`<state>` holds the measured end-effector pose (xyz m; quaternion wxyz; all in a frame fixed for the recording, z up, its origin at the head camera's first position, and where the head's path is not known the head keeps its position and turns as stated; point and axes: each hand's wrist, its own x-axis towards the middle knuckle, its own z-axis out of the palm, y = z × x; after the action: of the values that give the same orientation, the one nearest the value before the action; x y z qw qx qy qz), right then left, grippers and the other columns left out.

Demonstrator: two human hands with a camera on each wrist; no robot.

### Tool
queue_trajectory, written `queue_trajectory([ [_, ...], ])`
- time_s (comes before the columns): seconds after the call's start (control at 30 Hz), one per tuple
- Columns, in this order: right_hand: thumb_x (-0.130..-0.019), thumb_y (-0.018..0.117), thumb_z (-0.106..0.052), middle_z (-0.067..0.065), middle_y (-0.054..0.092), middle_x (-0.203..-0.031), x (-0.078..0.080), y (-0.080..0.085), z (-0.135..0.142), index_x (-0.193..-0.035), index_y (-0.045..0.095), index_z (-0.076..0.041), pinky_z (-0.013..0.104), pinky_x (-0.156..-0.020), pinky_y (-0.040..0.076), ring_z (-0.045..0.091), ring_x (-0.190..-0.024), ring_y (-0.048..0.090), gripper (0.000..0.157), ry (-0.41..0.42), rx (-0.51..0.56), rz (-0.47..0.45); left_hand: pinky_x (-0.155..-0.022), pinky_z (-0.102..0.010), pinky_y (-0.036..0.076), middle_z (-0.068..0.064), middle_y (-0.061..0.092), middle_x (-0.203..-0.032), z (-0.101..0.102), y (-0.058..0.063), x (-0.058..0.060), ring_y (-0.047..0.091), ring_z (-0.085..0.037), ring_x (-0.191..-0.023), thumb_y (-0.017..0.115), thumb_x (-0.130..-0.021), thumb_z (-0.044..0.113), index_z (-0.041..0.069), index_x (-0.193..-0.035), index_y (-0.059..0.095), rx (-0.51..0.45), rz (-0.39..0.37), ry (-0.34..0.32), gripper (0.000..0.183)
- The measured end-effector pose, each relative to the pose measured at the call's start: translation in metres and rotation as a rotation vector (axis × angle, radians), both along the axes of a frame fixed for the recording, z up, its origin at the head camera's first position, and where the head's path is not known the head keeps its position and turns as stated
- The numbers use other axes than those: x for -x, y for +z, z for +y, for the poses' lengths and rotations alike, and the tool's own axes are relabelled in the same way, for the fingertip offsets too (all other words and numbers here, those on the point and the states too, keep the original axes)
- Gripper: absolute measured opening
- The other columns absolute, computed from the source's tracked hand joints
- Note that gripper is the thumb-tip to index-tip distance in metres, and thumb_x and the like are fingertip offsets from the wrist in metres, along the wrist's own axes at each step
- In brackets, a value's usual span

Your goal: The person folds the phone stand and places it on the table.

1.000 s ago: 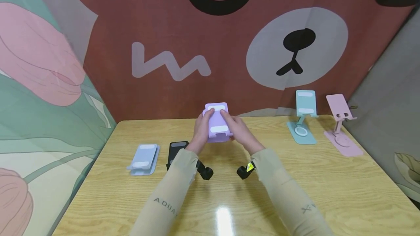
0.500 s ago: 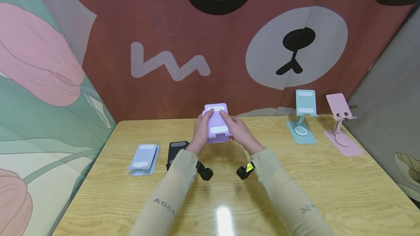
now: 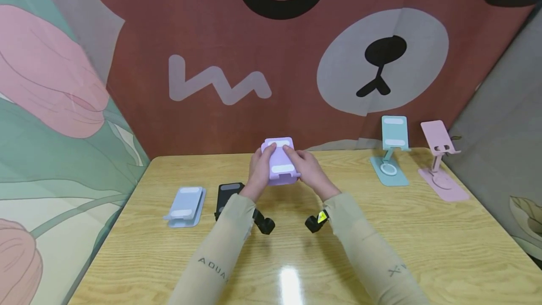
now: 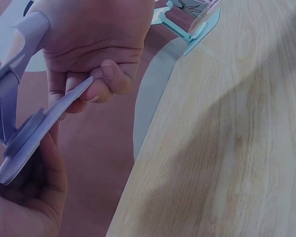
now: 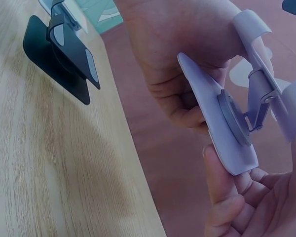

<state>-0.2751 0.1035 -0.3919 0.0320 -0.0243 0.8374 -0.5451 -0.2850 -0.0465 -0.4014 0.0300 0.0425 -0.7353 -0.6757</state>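
Both hands hold a lilac folding phone stand [image 3: 280,163] above the far middle of the wooden table [image 3: 423,248]. My left hand [image 3: 259,168] grips its left side, fingers curled over the top edge. My right hand [image 3: 306,169] grips the right side. The left wrist view shows the stand's base plate [image 4: 37,129] pinched between fingers and thumb. In the right wrist view the stand [image 5: 227,126] shows its base plate, hinge arm and curved lip, partly unfolded.
A pale blue folded stand [image 3: 185,206] and a black stand [image 3: 228,194] lie on the left of the table. A teal stand [image 3: 391,152] and a pink stand [image 3: 440,159] stand upright at the back right. A printed backdrop [image 3: 275,51] rises behind the table.
The lilac stand has sunk slightly and its top tilted a little; both hands keep their hold in nearly the same place.
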Motion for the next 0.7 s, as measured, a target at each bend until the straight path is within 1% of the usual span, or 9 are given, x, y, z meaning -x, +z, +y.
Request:
queue_trajectory([
  [0.07, -0.097, 0.045, -0.071, 0.018, 0.065, -0.112, 0.0, -0.0002, 0.0, -0.138, 0.055, 0.004, 0.044, -0.08, 0.053, 0.027, -0.094, 0.062, 0.086, -0.004, 0.0, -0.003, -0.081, -0.036, 0.049, -0.012, 0.063, -0.107, 0.0002, -0.0002, 0.0, 0.059, -0.024, -0.094, 0.054, -0.096, 0.054, 0.004, -0.131, 0.059, -0.006, -0.002, 0.005, 0.062],
  [0.13, -0.097, 0.046, -0.071, 0.019, 0.065, -0.115, 0.0002, -0.0004, 0.0, -0.139, 0.054, 0.004, 0.045, -0.082, 0.053, 0.028, -0.097, 0.062, 0.086, -0.007, -0.001, -0.003, -0.081, -0.037, 0.049, -0.013, 0.063, -0.108, 0.0003, -0.0003, 0.0001, 0.059, -0.024, -0.094, 0.054, -0.096, 0.053, 0.003, -0.132, 0.059, -0.012, -0.005, 0.008, 0.062],
  [0.23, -0.097, 0.047, -0.069, 0.019, 0.065, -0.115, 0.0005, -0.001, 0.0, -0.139, 0.054, 0.005, 0.043, -0.081, 0.053, 0.028, -0.097, 0.062, 0.085, -0.009, 0.005, -0.001, -0.083, -0.037, 0.049, -0.012, 0.062, -0.11, 0.0003, -0.0009, 0.0, 0.059, -0.024, -0.097, 0.055, -0.096, 0.053, 0.004, -0.136, 0.057, -0.022, -0.021, 0.008, 0.063],
  [0.37, -0.098, 0.048, -0.068, 0.017, 0.066, -0.111, 0.0013, -0.0029, 0.0002, -0.136, 0.056, 0.004, 0.04, -0.077, 0.053, 0.027, -0.094, 0.063, 0.082, -0.005, 0.008, 0.006, -0.084, -0.037, 0.049, -0.012, 0.062, -0.112, 0.0, -0.0013, -0.0009, 0.059, -0.024, -0.098, 0.056, -0.097, 0.052, 0.004, -0.138, 0.056, -0.036, -0.026, 0.003, 0.063],
  [0.53, -0.099, 0.048, -0.066, 0.016, 0.067, -0.11, 0.0015, -0.0051, 0.0001, -0.134, 0.058, 0.004, 0.035, -0.074, 0.052, 0.026, -0.094, 0.063, 0.078, -0.008, -0.01, 0.017, -0.083, -0.036, 0.049, -0.012, 0.063, -0.111, -0.0003, -0.0032, -0.0014, 0.059, -0.024, -0.097, 0.056, -0.099, 0.047, 0.003, -0.136, 0.057, -0.057, 0.0, -0.015, 0.057],
  [0.7, -0.1, 0.048, -0.065, 0.016, 0.067, -0.113, 0.001, -0.0063, -0.0005, -0.135, 0.058, 0.003, 0.036, -0.077, 0.052, 0.026, -0.096, 0.063, 0.077, -0.016, -0.018, 0.01, -0.082, -0.035, 0.049, -0.012, 0.065, -0.108, -0.0005, -0.0054, -0.0003, 0.06, -0.022, -0.095, 0.055, -0.101, 0.041, 0.002, -0.133, 0.059, -0.063, 0.039, -0.03, 0.051],
])
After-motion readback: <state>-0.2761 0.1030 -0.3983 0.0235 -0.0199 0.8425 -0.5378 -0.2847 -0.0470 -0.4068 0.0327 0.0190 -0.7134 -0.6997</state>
